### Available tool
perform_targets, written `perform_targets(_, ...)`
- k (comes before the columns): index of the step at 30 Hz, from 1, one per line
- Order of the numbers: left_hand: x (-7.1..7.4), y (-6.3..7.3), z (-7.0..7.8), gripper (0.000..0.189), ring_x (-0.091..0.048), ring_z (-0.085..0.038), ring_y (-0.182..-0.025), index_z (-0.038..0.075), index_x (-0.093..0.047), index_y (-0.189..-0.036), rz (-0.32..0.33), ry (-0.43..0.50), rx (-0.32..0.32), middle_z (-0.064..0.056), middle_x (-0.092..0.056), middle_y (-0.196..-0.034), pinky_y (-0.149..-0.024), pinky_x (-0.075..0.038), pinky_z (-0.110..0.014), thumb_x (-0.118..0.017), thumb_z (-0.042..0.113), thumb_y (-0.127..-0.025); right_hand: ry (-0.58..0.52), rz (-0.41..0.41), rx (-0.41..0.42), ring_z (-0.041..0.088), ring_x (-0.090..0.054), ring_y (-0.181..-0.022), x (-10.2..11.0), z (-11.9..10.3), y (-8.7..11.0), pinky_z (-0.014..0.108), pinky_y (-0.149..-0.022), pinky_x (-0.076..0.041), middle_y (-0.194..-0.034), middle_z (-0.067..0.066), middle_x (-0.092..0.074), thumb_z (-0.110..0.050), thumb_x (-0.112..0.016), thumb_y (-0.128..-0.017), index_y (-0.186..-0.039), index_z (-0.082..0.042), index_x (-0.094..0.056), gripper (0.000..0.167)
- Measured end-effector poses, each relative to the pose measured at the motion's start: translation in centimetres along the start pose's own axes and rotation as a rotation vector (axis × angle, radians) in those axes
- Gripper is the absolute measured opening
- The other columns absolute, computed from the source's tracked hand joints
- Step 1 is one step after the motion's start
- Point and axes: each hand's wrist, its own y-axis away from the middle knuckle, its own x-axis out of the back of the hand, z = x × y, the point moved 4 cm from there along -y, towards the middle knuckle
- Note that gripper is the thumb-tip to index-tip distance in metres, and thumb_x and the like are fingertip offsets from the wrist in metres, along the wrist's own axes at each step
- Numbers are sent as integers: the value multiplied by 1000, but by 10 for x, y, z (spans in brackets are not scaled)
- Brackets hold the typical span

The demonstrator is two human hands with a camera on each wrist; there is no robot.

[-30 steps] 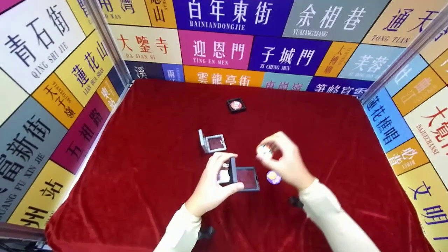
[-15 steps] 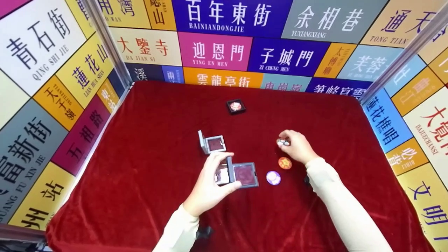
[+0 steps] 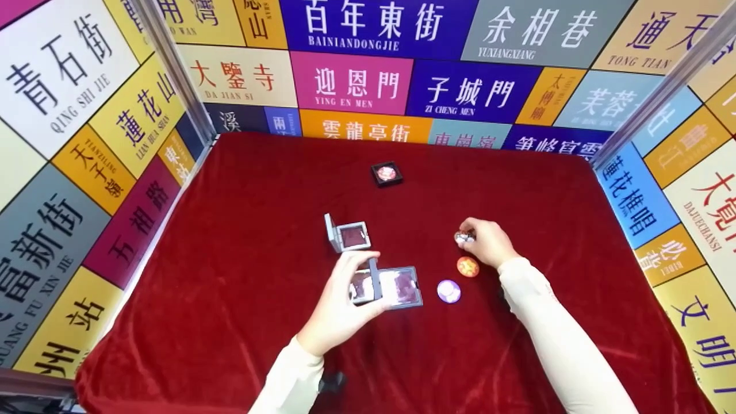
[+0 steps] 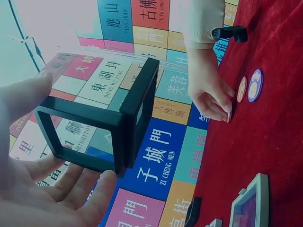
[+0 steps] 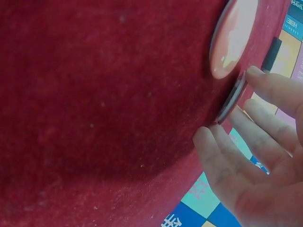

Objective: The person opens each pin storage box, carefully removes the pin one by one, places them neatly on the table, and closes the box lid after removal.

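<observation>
My left hand grips a dark display frame with its two hinged halves spread apart and clear film in the windows. It is held up off the cloth, as the left wrist view shows. Out to the right, my right hand pinches a round badge by its edges, low at the cloth. In the right wrist view, thumb and fingertips lie at that badge's rim. Nearer me, an orange badge with a star-like print and a purple-rimmed badge lie flat.
A grey display frame stands opened on the red cloth, just beyond my left hand. Farther back lies a small black frame holding a reddish round badge. Walls of colourful street-sign panels border the table's back and sides.
My right hand has moved right and down to the cloth with the badge, uncovering the orange badge. The dark frame in my left hand has tilted slightly, so its film now shines.
</observation>
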Motion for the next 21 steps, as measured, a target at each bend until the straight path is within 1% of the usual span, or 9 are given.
perform_targets(5,0,0,-2,75,-57,-19,-125,28,-56,-152,-18,-47,31,6,-53,-146,-97,-56,-42,-93,19,-88,82,7,18,42,-69,-100,-4,1,1,59,-89,-52,-107,19,-75,-7,-88,-86,-113,1,-74,32)
perform_targets(8,3,-4,-2,78,-56,-18,-126,25,-54,-154,-66,-86,46,6,-53,-143,-101,-54,-43,-93,18,-87,120,4,37,42,-69,-98,-8,-1,1,59,-87,-53,-105,17,-74,-7,-88,-84,-110,0,-73,31)
perform_targets(10,6,-13,1,77,-56,-18,-126,20,-54,-155,-114,-129,46,2,-53,-141,-104,-53,-42,-92,20,-88,133,5,46,42,-69,-97,-8,-3,1,59,-85,-53,-103,17,-73,-8,-88,-83,-109,0,-73,31)
perform_targets(11,8,-19,2,77,-58,-18,-125,18,-54,-155,-143,-137,54,0,-53,-140,-104,-54,-41,-92,20,-88,137,7,48,42,-69,-96,-8,-4,1,60,-84,-53,-103,16,-73,-8,-87,-82,-108,-1,-73,31)
perform_targets(13,13,-35,6,73,-60,-18,-124,15,-56,-153,-197,-202,54,-2,-52,-140,-104,-54,-39,-91,25,-90,139,14,45,41,-69,-95,-7,-4,1,60,-83,-53,-101,16,-73,-8,-87,-81,-107,-1,-73,30)
perform_targets(16,20,-66,10,69,-62,-19,-123,9,-60,-148,-274,-346,30,-6,-56,-141,-106,-53,-36,-91,31,-91,133,20,25,40,-70,-95,-5,-3,1,59,-82,-54,-102,15,-73,-9,-88,-81,-107,-3,-74,30)
perform_targets(18,23,-88,9,69,-61,-21,-125,5,-61,-146,-318,-471,-6,-8,-60,-140,-110,-48,-35,-92,31,-90,134,16,13,40,-70,-96,-4,-2,-1,59,-83,-54,-103,14,-74,-10,-89,-82,-108,-4,-75,30)
perform_targets(19,23,-98,8,69,-61,-23,-125,3,-62,-144,-339,-523,-24,-10,-62,-138,-112,-46,-36,-92,30,-89,134,11,5,39,-70,-97,-3,-2,-2,59,-83,-54,-104,14,-74,-10,-89,-82,-108,-4,-75,31)
perform_targets(21,21,-118,2,70,-61,-26,-125,-2,-61,-143,-373,-604,-24,-13,-63,-136,-113,-45,-37,-94,26,-87,139,0,3,39,-70,-100,-3,-2,-5,59,-84,-54,-106,14,-74,-11,-90,-82,-110,-5,-75,32)
